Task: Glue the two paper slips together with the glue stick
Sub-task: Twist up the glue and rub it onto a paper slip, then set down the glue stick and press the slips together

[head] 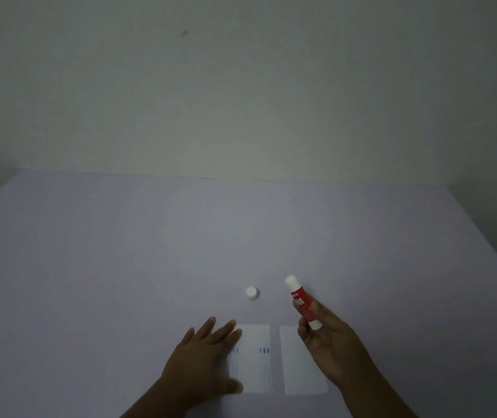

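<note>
Two white paper slips lie side by side near the table's front edge. The left slip [254, 360] carries small blue marks, the right slip [297, 363] is plain. My left hand [203, 362] lies flat with straight fingers over the left slip's left edge. My right hand [330, 342] grips a red glue stick [300, 301] by its lower end, above the right slip's right side. The stick points up and away, its white tip uncapped. Its white cap [251, 293] stands on the table just beyond the slips.
The slips lie on a pale lilac table [120, 251] that runs back to a plain wall [241, 86]. Its right edge slants off at the far right.
</note>
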Demonstrator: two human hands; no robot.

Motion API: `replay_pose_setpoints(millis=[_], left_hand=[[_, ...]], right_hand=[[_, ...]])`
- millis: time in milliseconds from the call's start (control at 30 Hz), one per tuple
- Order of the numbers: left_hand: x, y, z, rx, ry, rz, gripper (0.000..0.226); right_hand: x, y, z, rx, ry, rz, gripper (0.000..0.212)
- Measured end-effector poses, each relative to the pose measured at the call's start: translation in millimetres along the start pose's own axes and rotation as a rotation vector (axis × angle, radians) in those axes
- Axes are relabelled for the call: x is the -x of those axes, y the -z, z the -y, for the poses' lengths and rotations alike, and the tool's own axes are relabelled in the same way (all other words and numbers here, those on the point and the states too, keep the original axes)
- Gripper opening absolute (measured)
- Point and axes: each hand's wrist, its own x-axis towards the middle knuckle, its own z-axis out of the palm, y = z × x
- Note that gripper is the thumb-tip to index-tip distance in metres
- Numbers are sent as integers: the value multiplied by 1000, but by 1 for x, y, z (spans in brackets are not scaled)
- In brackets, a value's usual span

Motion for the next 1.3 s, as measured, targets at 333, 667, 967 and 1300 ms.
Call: replay_pose_setpoints(millis=[333, 667, 967, 1300], left_hand=[[4, -2, 1, 31, -1, 7, 105], [7, 1, 1, 29, -10, 7, 104], [5, 1, 1, 37, -8, 4, 103], [6, 0, 1, 43, -9, 19, 104]], right_hand=[[-52, -8, 2, 490, 266, 28, 32], [-77, -1, -11, 1277, 553, -93, 21], [-79, 0, -13, 1266, 589, -100, 21], [-79, 3, -15, 1188, 556, -97, 31]])
